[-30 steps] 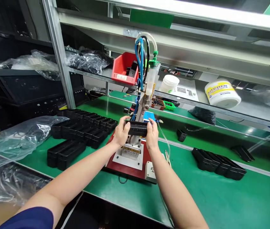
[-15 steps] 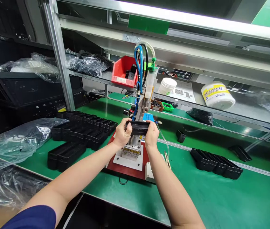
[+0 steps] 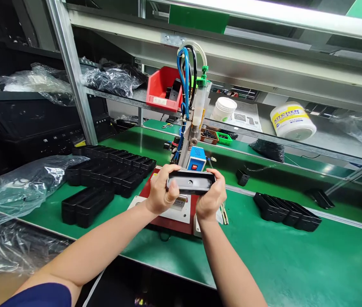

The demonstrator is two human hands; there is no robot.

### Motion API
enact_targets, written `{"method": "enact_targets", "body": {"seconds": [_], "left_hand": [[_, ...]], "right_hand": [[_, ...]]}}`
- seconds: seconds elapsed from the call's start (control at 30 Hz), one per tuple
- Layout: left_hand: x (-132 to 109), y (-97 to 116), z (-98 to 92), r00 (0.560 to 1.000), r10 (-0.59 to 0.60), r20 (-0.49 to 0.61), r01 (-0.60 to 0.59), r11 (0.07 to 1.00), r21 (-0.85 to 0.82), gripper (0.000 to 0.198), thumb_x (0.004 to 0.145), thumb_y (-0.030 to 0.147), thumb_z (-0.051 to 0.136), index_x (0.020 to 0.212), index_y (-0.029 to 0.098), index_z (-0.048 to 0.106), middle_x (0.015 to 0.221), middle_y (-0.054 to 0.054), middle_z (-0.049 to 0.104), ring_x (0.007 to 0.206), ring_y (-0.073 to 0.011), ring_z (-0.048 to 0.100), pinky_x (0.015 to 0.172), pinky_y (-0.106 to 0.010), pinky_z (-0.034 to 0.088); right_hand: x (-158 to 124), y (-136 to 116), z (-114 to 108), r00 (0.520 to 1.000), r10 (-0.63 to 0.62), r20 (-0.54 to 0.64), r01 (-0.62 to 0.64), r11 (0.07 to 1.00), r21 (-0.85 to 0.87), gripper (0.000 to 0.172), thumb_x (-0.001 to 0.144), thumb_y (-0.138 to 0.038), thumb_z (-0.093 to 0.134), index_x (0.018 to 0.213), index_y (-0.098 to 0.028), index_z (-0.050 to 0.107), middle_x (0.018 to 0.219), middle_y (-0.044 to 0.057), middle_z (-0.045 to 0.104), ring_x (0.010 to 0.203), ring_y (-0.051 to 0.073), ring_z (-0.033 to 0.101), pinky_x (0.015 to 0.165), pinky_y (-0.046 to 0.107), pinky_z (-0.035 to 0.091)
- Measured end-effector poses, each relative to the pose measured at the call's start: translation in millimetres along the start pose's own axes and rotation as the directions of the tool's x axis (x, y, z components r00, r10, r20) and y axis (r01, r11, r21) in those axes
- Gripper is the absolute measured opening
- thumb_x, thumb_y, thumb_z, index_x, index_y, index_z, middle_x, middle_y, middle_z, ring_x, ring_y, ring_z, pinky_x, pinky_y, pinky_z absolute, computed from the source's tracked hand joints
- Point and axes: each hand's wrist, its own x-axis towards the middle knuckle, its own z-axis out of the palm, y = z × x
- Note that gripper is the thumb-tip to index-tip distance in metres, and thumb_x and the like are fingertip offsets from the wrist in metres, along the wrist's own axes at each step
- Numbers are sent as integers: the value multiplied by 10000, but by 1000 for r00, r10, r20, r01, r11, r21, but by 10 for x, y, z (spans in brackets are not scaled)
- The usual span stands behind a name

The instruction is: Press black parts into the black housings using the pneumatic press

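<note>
Between my two hands is a black plastic housing, long and hollow, its open side tilted toward me so that a small hole in its floor shows. My left hand grips the left end, thumb on the near wall. Around the right end my right hand is closed. Just behind and below stands a bench press with blue and black hoses and a clear syringe tube; the housing and my hands partly cover its metal base plate.
Rows of black housings lie on the green bench at left beside a clear plastic bag. Several more housings stand at right. A red bin, a white tub and a wipes tub sit on the shelf above.
Both hands have brought the housing down, nearer and slightly right, away from the press. It has turned, and its hollow inside now faces me. The view has shifted slightly.
</note>
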Motion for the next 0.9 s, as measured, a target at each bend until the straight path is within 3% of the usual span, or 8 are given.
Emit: {"method": "enact_targets", "body": {"seconds": [0.17, 0.27, 0.33, 0.43, 0.53, 0.6, 0.77, 0.9], "left_hand": [[-271, 153, -123, 999, -28, 15, 29, 996, -81, 287, 905, 299, 401, 1130, 188, 539, 960, -60, 617, 849, -171, 618, 752, -301, 521], [-348, 260, -272, 971, -126, 204, 158, 976, -150, 300, 871, 308, 473, 1147, 197, 509, 1016, -76, 612, 915, -193, 624, 792, -329, 534], [-312, 364, -400, 872, -216, 439, 320, 930, -180, 371, 821, 292, 566, 1175, 210, 492, 1081, -90, 628, 980, -212, 633, 821, -340, 544], [-197, 521, -537, 605, -303, 736, 525, 847, -83, 603, 719, 258, 706, 1268, 247, 456, 1147, -79, 648, 1024, -232, 645, 853, -360, 553], [-169, 607, -536, 463, -338, 819, 515, 855, 62, 742, 612, 240, 779, 1286, 253, 469, 1079, -39, 675, 939, -236, 663, 799, -364, 555], [-232, 614, -492, 482, -407, 776, 494, 858, 143, 630, 593, 213, 752, 1184, 219, 532, 961, -20, 688, 824, -221, 668, 704, -337, 546], [-440, 562, -427, 657, -455, 601, 399, 886, 236, 486, 590, 221, 681, 1049, 186, 527, 848, -18, 683, 710, -195, 657, 624, -306, 518], [-512, 553, -413, 785, -312, 536, 214, 947, 238, 448, 579, 218, 645, 1005, 194, 509, 803, -23, 673, 692, -206, 659, 600, -307, 511]], "right_hand": [[-235, -110, -160, 1000, 5, 15, -6, 999, 49, 412, 999, -407, 297, 1036, -173, 634, 972, 62, 625, 883, 190, 592, 770, 344, 461], [-298, -88, -287, 997, 22, 74, -29, 995, 92, 389, 996, -387, 304, 1033, -183, 632, 919, 54, 635, 834, 189, 604, 722, 340, 477], [-312, -81, -387, 991, 15, 135, -32, 992, 125, 369, 997, -361, 304, 1045, -201, 633, 890, 44, 642, 791, 183, 607, 685, 333, 485], [-319, -113, -509, 959, -110, 261, 80, 989, 123, 353, 988, -317, 316, 1043, -213, 649, 920, 53, 650, 841, 196, 610, 721, 356, 495], [-348, -188, -568, 864, -280, 419, 240, 960, 148, 337, 971, -274, 333, 1079, -214, 647, 982, 73, 646, 925, 219, 611, 793, 405, 508], [-388, -252, -587, 834, -231, 501, 191, 973, 131, 312, 963, -272, 379, 1170, -229, 608, 1078, 83, 627, 1011, 227, 603, 861, 427, 512], [-507, -424, -632, 734, 268, 623, -400, 913, 78, 657, 796, -340, 723, 1373, -268, 418, 1279, 90, 574, 1127, 227, 596, 868, 350, 558], [-561, -506, -633, 773, 367, 518, -435, 900, 12, 464, 744, -250, 718, 1181, -239, 564, 1121, 58, 650, 977, 195, 651, 774, 304, 583]]}}
